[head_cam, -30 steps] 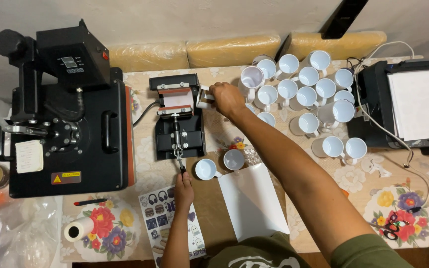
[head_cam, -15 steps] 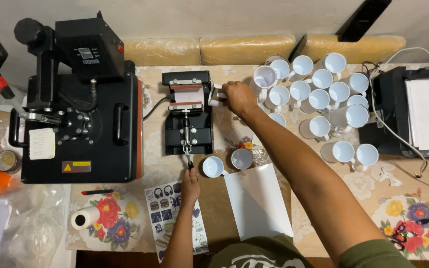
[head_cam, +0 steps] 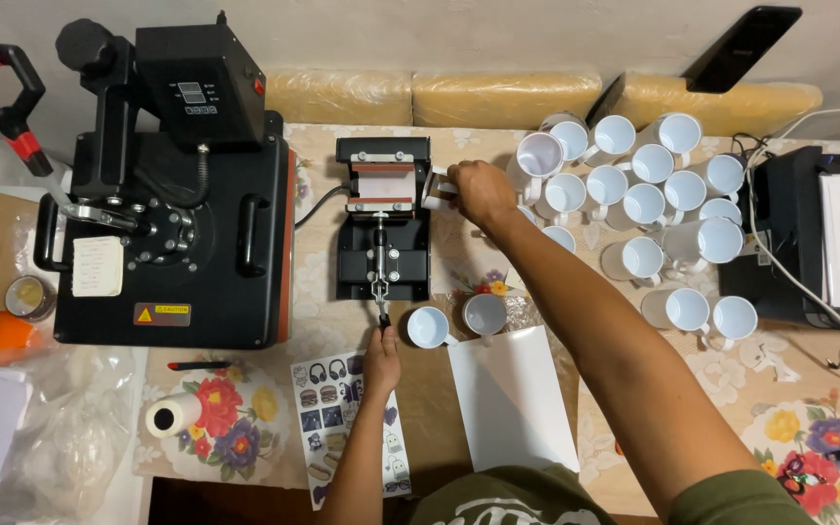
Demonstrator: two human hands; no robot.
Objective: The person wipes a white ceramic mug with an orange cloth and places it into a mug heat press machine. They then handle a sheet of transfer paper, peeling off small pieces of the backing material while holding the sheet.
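L hand [head_cam: 381, 362] at lower centre gripped the press lever [head_cam: 379, 292] w/ closed fingers. Further up, R hand [head_cam: 480, 192] closed on a white mug [head_cam: 439, 187] (half hidden) beside the mug press [head_cam: 382, 228], centre of frame.

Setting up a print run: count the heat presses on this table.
2. The large black flat press stands at left; the small mug press beside it, left hand gripping its lever, right hand holding a white mug at its side. None seems hidden.
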